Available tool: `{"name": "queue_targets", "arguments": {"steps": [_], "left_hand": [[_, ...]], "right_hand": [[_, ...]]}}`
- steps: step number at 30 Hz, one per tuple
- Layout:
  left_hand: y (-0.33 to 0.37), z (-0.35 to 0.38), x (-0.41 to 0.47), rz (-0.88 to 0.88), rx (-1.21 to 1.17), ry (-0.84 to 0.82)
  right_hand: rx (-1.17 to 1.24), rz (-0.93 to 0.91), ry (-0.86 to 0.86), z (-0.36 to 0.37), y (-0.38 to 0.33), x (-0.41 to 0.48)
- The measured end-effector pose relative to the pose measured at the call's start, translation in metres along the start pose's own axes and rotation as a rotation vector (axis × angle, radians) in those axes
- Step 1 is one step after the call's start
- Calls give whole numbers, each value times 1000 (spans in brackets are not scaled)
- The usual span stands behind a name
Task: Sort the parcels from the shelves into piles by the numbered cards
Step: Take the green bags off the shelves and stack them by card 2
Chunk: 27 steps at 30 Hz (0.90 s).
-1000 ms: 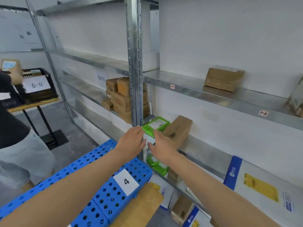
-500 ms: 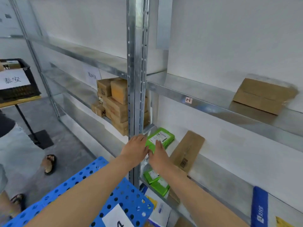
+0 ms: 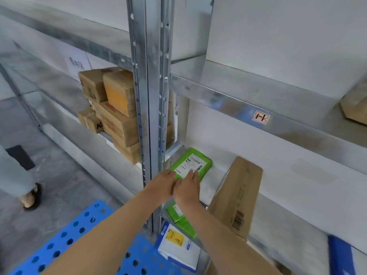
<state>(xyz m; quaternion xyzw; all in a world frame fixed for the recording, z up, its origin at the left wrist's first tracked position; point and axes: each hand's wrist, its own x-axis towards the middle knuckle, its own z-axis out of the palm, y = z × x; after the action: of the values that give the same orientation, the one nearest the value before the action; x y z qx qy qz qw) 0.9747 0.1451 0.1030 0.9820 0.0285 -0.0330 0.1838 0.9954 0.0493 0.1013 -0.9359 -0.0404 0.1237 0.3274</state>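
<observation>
Hands: two. The left hand and right hand are side by side and almost touching, both at the near end of one green parcel.
Left hand: its fingertips meet the parcel's near left corner. I cannot tell whether they grip it.
Right hand: its fingers lie straight on top of the parcel, with the tips on the white label.
Green parcel on the middle shelf: one. It lies flat in the left corner of the bay, just beside the steel post.
Flat brown parcel: one, leaning tilted to the right of the green one and apart from it.
Lower green parcels: two, it seems, on the shelf below and partly hidden by the right forearm.
White and blue mailers: one under that shelf and one blue end at the far right.
Stacked brown boxes: at least five in the bay left of the post.
Upper shelf: one brown box, cut by the frame edge, and one label reading H on the shelf lip.
Blue perforated desk: one, bottom left.
Other person: one sandalled foot on the floor at the left.
Since half a second ago: the view has closed in on the shelf. Both hands have slid further onto the green parcel, which lies where it lay. The numbered card and the black crate have left the view.
</observation>
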Motion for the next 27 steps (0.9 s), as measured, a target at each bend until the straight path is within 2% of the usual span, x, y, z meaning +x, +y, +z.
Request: {"name": "queue_targets", "arguments": {"steps": [3,5,10,14,19,23,27], "left_hand": [[6,13,17,-37,29,-36],[6,24,26,-124,5,-23],[12,35,54,-300,-59,-112],[15,31,70,-412,-169,-90],[12,31,59,-334,-194,-73],[7,17,47,-382,-399,-45],[13,0,17,-302,-537,80]], "right_hand": [[143,177,87,10,3,14],[206,253,118,19,5,22],[475,354,210,28,15,43],[635,414,308,37,19,57],[620,436,269,31,26,47],[666,469,266,26,26,40],[719,393,321,16,19,20]]}}
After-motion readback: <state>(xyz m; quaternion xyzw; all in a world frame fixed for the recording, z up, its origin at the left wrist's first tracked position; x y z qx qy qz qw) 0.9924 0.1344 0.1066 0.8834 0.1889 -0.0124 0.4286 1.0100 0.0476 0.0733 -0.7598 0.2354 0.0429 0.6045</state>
